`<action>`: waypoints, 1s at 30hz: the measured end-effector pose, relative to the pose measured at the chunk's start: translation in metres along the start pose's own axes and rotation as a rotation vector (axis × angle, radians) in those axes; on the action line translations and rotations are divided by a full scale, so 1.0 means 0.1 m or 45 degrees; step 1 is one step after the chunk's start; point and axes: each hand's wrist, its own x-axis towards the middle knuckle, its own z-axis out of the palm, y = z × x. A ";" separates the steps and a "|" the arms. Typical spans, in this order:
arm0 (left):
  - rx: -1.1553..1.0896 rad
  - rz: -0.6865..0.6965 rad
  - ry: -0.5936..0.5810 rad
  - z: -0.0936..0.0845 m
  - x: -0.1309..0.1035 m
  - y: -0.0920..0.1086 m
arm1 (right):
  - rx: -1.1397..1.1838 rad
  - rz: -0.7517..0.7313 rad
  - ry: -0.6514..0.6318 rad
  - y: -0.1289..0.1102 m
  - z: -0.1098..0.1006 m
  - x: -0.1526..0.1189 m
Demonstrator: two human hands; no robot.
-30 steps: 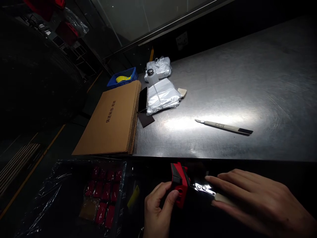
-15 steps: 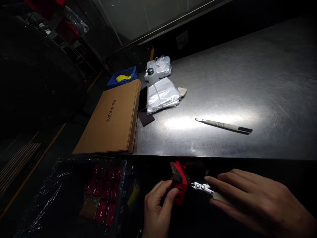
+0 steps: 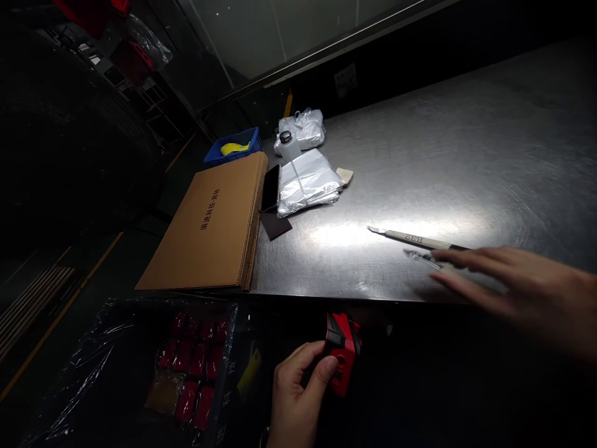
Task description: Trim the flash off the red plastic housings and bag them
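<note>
My left hand [image 3: 301,392] pinches a red and black plastic part [image 3: 342,354] between thumb and fingers, in front of the table's near edge. Over the metal table, my right hand [image 3: 517,280], blurred by motion, holds a tool [image 3: 431,261] with a shiny metal tip and a pale handle, its tip pointing left. Just beyond that tool lies a pale craft knife [image 3: 410,238] with a dark end, partly covered by my right fingers.
Flat cardboard [image 3: 205,224] is stacked at the table's left. Beside it are a dark phone [image 3: 271,188], bagged white sheets [image 3: 310,180], a bottle [image 3: 289,147] and a blue bin [image 3: 233,146]. A plastic-lined crate [image 3: 233,348] holds several wrapped red parts [image 3: 198,358].
My right hand has moved up and right with the metal-tipped tool, away from the red part to over the table. My left hand still holds the part, now slightly lower.
</note>
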 end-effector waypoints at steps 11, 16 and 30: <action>-0.075 -0.128 -0.026 0.04 -0.02 0.01 | -0.258 0.357 0.110 0.63 0.06 0.69; -0.115 -0.143 -0.035 0.09 0.00 -0.05 | 0.252 0.277 -0.074 -0.20 0.29 0.24; 0.052 0.053 0.002 0.12 -0.05 -0.13 | 1.560 0.737 -0.628 -1.01 0.79 -0.20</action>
